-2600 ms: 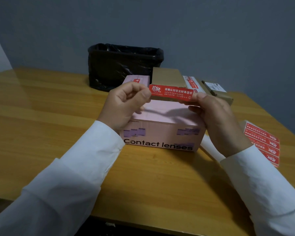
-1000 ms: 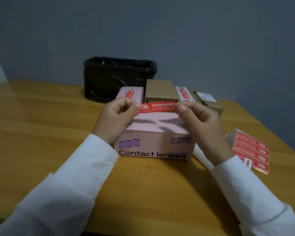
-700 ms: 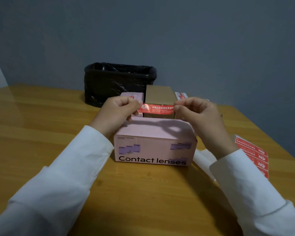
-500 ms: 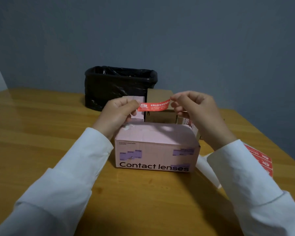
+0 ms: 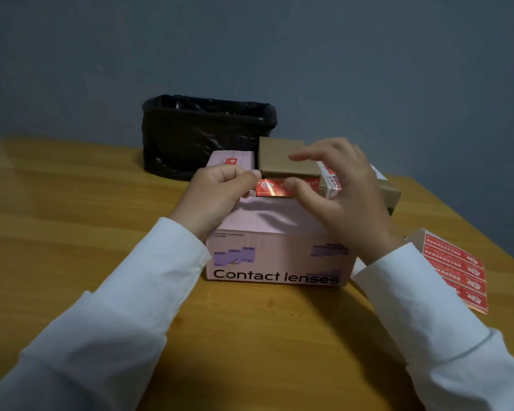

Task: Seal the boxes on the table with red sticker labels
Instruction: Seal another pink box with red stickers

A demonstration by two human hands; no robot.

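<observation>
Pink box [image 5: 279,256] marked "Contact lenses" sits mid-counter [image 5: 72,209], front face toward you, wood showing on its near and left sides. Your white sleeves [image 5: 149,292] come in from both lower corners.

Behind the pink box: a smaller pink box [image 5: 235,160] with a red label on top, a brown cardboard box [image 5: 282,158] beside it, a white box [image 5: 331,180] with red print mostly hidden by your right hand, and another brown box [image 5: 387,191] further right. These stand close together, little gap between them. A bin lined with a black bag [image 5: 205,134] stands behind them against the grey wall.

Right of the pink box, near the counter's right edge: a sheet of red sticker labels [image 5: 457,274], lying flat, several strips on it.

Left hand [image 5: 217,197]: fingers curled, thumb and forefinger pinching the left end of the red sticker [image 5: 272,188], which is at the far top edge of the pink box. Whether it is stuck down there, cannot tell.

Right hand [image 5: 339,197]: thumb lies on the sticker's right part, the other fingers spread and raised above the brown cardboard box, not gripping anything.
</observation>
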